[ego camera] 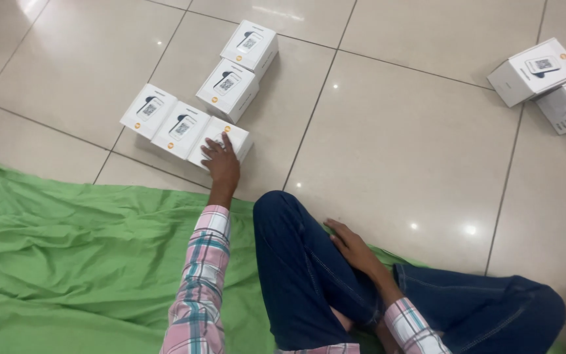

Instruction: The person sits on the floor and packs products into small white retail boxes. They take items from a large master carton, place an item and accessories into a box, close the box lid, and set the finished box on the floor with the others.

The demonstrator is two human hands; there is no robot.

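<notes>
White box [221, 142] half hidden under left hand [221, 164], print obscured.

Green cloth [67, 262] spread rumpled over the near left of a glossy beige tiled floor [394, 131]. Two white boxes [164, 120] side by side in a row just beyond the cloth's edge, two more white boxes [238, 69] lined up behind them, running away diagonally. Well apart at far right, another pair of white boxes [551, 82], touching, one cut off by the frame edge.
</notes>
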